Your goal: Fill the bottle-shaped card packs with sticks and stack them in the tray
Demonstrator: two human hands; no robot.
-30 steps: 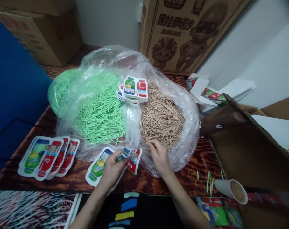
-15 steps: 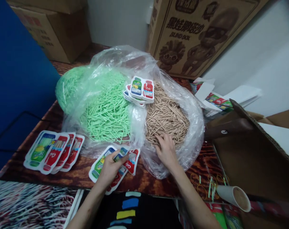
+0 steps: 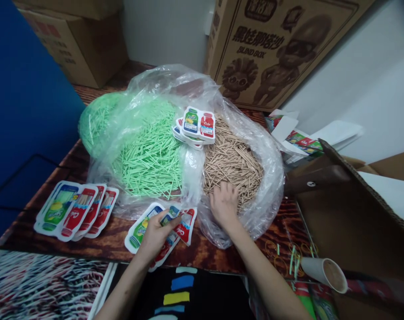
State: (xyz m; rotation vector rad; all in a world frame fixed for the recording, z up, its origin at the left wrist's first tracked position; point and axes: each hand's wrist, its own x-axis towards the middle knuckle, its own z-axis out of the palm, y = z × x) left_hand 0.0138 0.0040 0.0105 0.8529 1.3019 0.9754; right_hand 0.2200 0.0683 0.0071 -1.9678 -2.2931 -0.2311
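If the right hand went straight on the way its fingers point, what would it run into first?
Most likely the brown sticks: the right hand already seems to have its fingertips at their near edge, though depth and actual contact are hard to judge.

The right hand [image 3: 224, 205] is partly hidden among brown sticks [image 3: 232, 160], its grip hard to judge. Near the front edge of the tabletop [image 3: 204, 255], the left hand [image 3: 155, 234] covers parts of cards [image 3: 142, 227]. The picture's top crops 2 boxes [image 3: 255, 66] at the back edge.
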